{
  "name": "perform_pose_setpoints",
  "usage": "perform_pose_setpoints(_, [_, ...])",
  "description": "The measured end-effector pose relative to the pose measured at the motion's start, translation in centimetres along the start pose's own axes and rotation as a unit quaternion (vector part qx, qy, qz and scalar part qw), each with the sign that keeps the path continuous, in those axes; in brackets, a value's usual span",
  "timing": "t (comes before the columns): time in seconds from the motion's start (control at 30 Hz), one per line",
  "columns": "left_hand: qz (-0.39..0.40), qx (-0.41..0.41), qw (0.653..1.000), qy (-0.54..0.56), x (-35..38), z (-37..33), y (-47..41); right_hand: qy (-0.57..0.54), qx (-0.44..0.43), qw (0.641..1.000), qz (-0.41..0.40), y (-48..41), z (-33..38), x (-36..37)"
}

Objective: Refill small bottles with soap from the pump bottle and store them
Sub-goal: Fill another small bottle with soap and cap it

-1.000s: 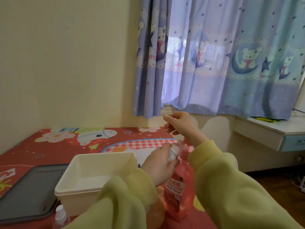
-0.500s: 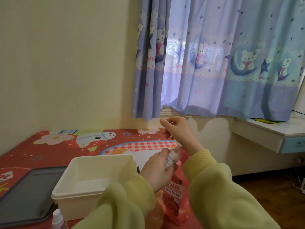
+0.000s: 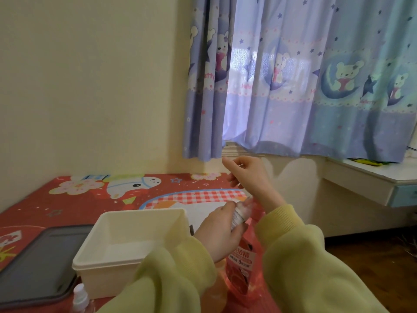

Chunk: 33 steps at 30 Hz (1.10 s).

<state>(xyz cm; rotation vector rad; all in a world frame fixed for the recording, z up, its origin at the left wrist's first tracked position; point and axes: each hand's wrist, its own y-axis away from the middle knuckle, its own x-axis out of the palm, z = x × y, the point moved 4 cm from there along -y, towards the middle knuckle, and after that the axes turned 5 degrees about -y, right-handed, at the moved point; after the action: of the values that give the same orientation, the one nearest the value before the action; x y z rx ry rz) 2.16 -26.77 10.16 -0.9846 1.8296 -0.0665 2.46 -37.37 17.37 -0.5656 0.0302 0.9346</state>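
My left hand grips a small clear bottle with a white label, held tilted against the top of the pink pump bottle. The pump bottle stands on the red mat between my two yellow sleeves, and its pump head is hidden behind my right wrist. My right hand hovers above it with the fingers loosely curled; I cannot tell if it holds anything. Another small bottle with a white cap stands at the lower left.
A white plastic bin sits just left of my left hand, with a grey tray beside it. The red cartoon mat meets the wall. A white desk with a blue drawer is at the right, below the curtain.
My right hand's fingers have loosened from a tighter pinch and the hand has dipped slightly. The left hand and small bottle stay at the pump bottle's top.
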Motion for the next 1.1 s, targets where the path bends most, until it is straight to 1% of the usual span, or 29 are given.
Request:
perform_pose_setpoints(0.2, [0.013, -0.005, 1.000, -0.009, -0.2, -0.1, 0.1, -0.005, 0.017, 1.000, 0.009, 0.2, 0.2, 0.1])
perform_pose_setpoints(0.33, [0.017, -0.009, 1.000, -0.005, -0.9, -0.6, -0.1, 0.047, 0.027, 0.998, 0.030, 0.0, 0.7, 0.1])
perform_pose_setpoints(0.47, [0.009, 0.002, 1.000, 0.010, -1.3, -0.8, -0.2, 0.067, 0.020, 0.997, 0.029, -0.2, 1.0, 0.0])
perform_pose_setpoints(0.6, [0.002, 0.000, 1.000, 0.023, -0.8, -0.5, -0.1, 0.060, 0.007, 0.998, 0.010, -0.3, 0.5, -0.1])
perform_pose_setpoints(0.83, [0.008, -0.009, 1.000, 0.003, -0.1, 0.2, 0.1, 0.039, -0.008, 0.999, 0.000, 0.1, 0.0, 0.3])
perform_pose_setpoints(0.9, [0.013, -0.011, 1.000, -0.005, -0.2, 0.0, 0.0, 0.039, -0.001, 0.999, 0.006, 0.3, 0.3, 0.2])
perform_pose_setpoints(1.0, [0.018, -0.010, 1.000, -0.011, -0.7, -0.3, -0.1, 0.069, 0.011, 0.997, 0.027, 0.3, 0.6, 0.3])
perform_pose_setpoints(1.1, [0.010, -0.005, 1.000, -0.006, -1.1, -0.6, -0.3, 0.082, 0.014, 0.996, 0.033, -0.3, 0.9, 0.4])
